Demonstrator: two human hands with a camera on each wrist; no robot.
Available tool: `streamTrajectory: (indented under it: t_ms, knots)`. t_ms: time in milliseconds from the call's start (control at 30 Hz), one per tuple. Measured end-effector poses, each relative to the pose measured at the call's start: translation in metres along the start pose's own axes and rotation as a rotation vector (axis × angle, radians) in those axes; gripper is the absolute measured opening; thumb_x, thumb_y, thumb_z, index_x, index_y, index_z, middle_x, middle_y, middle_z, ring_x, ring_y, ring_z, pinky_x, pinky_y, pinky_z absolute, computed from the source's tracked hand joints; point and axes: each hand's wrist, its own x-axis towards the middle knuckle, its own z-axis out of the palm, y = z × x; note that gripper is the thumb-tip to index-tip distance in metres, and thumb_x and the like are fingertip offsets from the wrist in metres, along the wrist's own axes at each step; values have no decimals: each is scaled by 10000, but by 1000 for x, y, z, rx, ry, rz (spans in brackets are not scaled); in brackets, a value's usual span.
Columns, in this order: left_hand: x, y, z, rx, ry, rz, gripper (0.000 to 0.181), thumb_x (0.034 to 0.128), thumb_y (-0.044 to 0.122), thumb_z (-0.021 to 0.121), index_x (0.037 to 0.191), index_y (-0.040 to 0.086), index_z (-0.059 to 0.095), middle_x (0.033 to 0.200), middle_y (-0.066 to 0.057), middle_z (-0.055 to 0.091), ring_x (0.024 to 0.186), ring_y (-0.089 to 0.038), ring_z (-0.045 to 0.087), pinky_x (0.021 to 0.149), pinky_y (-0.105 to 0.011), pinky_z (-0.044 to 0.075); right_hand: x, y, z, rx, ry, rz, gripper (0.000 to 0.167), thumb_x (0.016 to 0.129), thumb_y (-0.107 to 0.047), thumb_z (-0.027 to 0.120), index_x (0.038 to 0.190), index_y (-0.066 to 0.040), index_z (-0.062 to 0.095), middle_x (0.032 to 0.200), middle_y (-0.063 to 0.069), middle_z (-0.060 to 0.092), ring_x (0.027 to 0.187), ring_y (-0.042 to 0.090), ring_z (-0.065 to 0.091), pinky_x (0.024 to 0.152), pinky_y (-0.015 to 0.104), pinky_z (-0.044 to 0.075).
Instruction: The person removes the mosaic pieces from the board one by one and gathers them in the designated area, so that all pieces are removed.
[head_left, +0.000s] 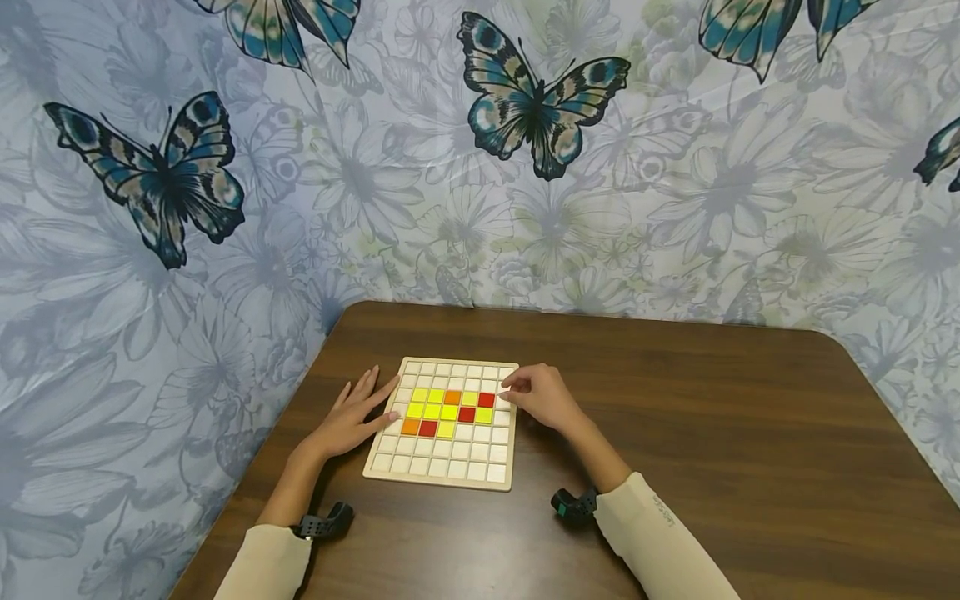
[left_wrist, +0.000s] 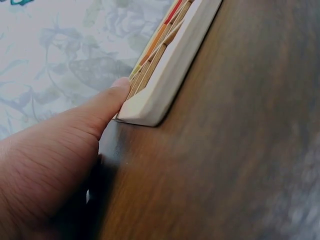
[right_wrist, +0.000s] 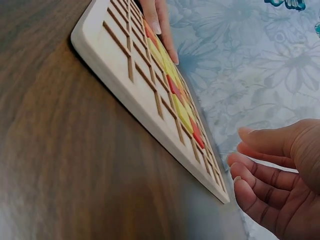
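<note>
A pale wooden board (head_left: 438, 482) with a grid of squares lies on the table. Yellow tiles (head_left: 432, 411), red tiles (head_left: 427, 428) and orange tiles (head_left: 410, 427) fill part of its middle rows. My left hand (head_left: 348, 425) has its fingers spread, with the thumb touching the board's left edge; in the left wrist view the thumb (left_wrist: 112, 97) rests at a board corner. Over the board's right edge, my right hand (head_left: 543, 398) has loosely bent fingers. The right wrist view shows a gap between its thumb (right_wrist: 265, 142) and fingers, with nothing visible in it.
The board stands on a dark brown wooden table (head_left: 675, 433). Behind it hangs a cloth backdrop (head_left: 420, 225) printed with flowers and butterflies. Black bands with small devices sit on the left wrist (head_left: 326, 523) and the right wrist (head_left: 573, 506).
</note>
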Motion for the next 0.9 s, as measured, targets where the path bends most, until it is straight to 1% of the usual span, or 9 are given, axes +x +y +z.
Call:
streamTrajectory:
  t_ms: [233, 433, 667, 900]
  knots:
    - [-2, 1, 0, 4, 5, -1, 713, 1027, 421, 583, 1624, 172, 283, 1677, -243, 50, 1541, -441, 24, 1177, -674, -37, 8, -1, 11, -18, -28, 40, 53, 872, -78, 803, 916, -50, 808, 765, -22, 694, 672, 116, 575, 600, 250, 497]
    - [0, 1, 1, 16, 10, 8, 716, 1030, 447, 567, 1631, 203, 263, 1682, -228, 44, 1545, -426, 20, 1183, -661, -43, 11, -1, 16, -1, -46, 66, 41, 866, -56, 800, 902, -38, 802, 734, -26, 679, 667, 113, 571, 605, 244, 493]
    - [-2, 0, 3, 44, 18, 3, 719, 1030, 447, 567, 1629, 181, 270, 1679, -235, 56, 1544, -431, 36, 1178, -675, -28, 11, 1, 20, 4, -74, 80, 43, 858, -59, 810, 889, -35, 791, 714, -29, 650, 665, 120, 559, 607, 252, 482]
    - [-5, 3, 2, 32, 15, 2, 709, 1038, 442, 556, 1630, 184, 264, 1678, -236, 57, 1544, -429, 34, 1183, -666, -31, 8, 2, 21, 15, -77, 90, 55, 850, -58, 819, 892, -37, 790, 722, -33, 651, 670, 117, 566, 617, 255, 496]
